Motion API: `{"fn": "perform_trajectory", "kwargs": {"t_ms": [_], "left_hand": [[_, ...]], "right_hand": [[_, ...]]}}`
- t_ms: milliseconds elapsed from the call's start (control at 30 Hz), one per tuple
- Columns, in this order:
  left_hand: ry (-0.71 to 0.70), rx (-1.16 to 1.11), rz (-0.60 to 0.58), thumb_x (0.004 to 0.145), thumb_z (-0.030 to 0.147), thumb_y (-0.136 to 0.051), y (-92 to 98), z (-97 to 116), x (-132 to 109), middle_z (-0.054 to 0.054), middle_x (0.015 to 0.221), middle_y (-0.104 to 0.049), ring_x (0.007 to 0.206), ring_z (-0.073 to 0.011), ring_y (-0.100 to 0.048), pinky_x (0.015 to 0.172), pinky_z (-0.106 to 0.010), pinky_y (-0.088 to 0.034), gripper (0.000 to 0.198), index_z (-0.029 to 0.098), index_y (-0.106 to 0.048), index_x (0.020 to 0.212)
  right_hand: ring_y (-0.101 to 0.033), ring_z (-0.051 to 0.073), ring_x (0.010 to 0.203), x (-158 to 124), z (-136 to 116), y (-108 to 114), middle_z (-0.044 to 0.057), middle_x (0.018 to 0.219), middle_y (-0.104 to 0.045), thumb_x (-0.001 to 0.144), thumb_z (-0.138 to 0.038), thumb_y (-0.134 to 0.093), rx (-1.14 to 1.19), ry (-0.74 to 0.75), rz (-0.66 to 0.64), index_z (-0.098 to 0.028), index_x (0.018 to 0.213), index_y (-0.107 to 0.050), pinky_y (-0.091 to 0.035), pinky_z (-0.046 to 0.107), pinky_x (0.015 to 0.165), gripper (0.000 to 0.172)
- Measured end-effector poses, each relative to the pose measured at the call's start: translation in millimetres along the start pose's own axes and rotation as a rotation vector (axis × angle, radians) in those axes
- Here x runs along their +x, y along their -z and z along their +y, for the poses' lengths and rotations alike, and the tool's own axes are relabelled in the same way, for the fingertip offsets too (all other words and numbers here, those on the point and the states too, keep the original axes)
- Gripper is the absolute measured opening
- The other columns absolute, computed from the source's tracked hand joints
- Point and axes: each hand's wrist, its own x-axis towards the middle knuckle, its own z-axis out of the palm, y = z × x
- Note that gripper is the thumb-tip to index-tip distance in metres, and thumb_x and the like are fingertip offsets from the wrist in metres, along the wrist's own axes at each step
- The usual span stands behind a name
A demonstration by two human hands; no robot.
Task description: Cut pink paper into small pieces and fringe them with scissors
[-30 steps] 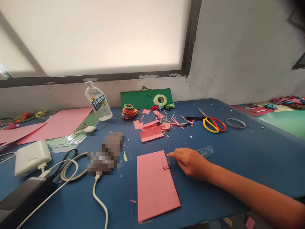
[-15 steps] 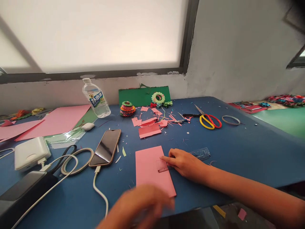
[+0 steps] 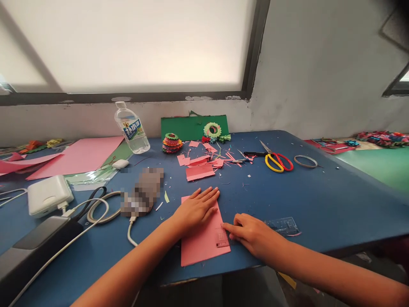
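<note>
A pink paper rectangle lies near the table's front edge. My left hand rests flat across its upper part, fingers stretched out toward the upper right. At the paper's right side, my right hand grips a clear plastic ruler, its index finger pointing left and the other fingers curled. One end of the ruler overlaps the paper's lower right part; the other sticks out to the right of the hand. The ruler's middle is hidden under my right hand.
Pink scraps litter the table behind the paper. Scissors with red and yellow handles and a tape ring lie to the right. A bottle, a blurred-out device and a white charger with cables occupy the left.
My left hand has moved up from the front edge and now lies flat on the paper. My right hand and the ruler have shifted slightly down the paper, toward me.
</note>
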Motion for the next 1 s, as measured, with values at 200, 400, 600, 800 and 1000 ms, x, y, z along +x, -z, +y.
{"fn": "perform_trajectory", "kwargs": {"t_ms": [200,400,600,800,1000], "left_hand": [[0.053,-0.111,0.078,0.086,0.039,-0.037,4.4,0,2,-0.003,0.140,-0.032,0.128,-0.0175,-0.027,0.106,-0.039,-0.018,0.049,0.020,-0.034,0.131],[0.279,-0.131,0.209,0.075,0.033,-0.054,14.8,-8,-7,-0.014,0.118,-0.055,0.108,-0.0244,-0.051,0.091,-0.036,-0.040,0.051,0.012,-0.046,0.120],[0.407,-0.160,0.197,0.072,0.024,-0.052,25.6,-7,-16,-0.008,0.087,-0.065,0.079,-0.0222,-0.061,0.068,-0.032,-0.048,0.031,0.014,-0.057,0.102],[0.405,-0.138,0.200,0.072,0.038,-0.054,23.7,3,-23,-0.011,0.102,-0.057,0.095,-0.0279,-0.055,0.078,-0.038,-0.043,0.037,0.016,-0.057,0.101],[0.401,-0.169,0.162,0.065,0.036,-0.062,18.2,3,-22,-0.006,0.088,-0.062,0.077,-0.0224,-0.060,0.066,-0.031,-0.047,0.040,0.018,-0.056,0.101]], "right_hand": [[-0.050,0.014,0.076,-10,-4,17,0.005,0.083,-0.053,0.087,-0.021,-0.040,0.221,-0.007,-0.075,-0.026,0.118,-0.052,-0.041,0.025,0.069,0.034],[-0.052,0.014,0.075,-9,52,44,0.005,0.086,-0.051,0.089,-0.030,-0.034,0.221,-0.202,0.191,-0.022,0.119,-0.051,-0.043,0.029,0.074,0.036],[-0.048,0.024,0.101,-6,108,46,0.011,0.107,-0.050,0.086,-0.034,-0.037,-0.037,-0.317,0.299,-0.021,0.110,-0.058,-0.038,0.044,0.090,0.035],[-0.035,0.025,0.120,-7,41,34,0.012,0.132,-0.038,0.079,-0.052,-0.046,0.151,-0.116,0.021,-0.021,0.124,-0.046,-0.030,0.042,0.099,0.055],[-0.025,0.029,0.126,-8,-6,26,0.013,0.139,-0.029,0.065,-0.065,-0.053,0.185,-0.015,-0.117,-0.018,0.132,-0.034,-0.021,0.046,0.102,0.084]]}}
